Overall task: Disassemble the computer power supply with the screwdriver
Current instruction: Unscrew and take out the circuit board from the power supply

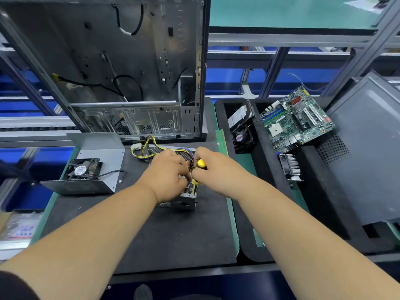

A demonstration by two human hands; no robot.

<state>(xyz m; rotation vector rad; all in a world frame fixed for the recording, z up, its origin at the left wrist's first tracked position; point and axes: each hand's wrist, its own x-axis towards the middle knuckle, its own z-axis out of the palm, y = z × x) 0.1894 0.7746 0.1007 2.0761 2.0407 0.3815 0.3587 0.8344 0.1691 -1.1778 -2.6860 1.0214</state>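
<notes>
The open power supply (184, 201), a grey metal box with perforated walls, sits on the black mat in the middle of the bench. A bundle of yellow, black and purple cables (144, 149) spills from its far side. My left hand (167, 177) rests on top of the box with curled fingers that reach among its parts; what they hold is hidden. My right hand (213, 167) grips the yellow-handled screwdriver (201, 163), which points down into the box. Its tip is hidden. The removed cover with its black fan (84, 169) lies to the left.
An empty computer case (121, 68) stands upright behind the power supply. A black foam tray (268, 215) to the right holds a green motherboard (296, 120), a hard drive (240, 114), a small fan (242, 138) and a heatsink (291, 167). A grey case panel (368, 156) leans at far right.
</notes>
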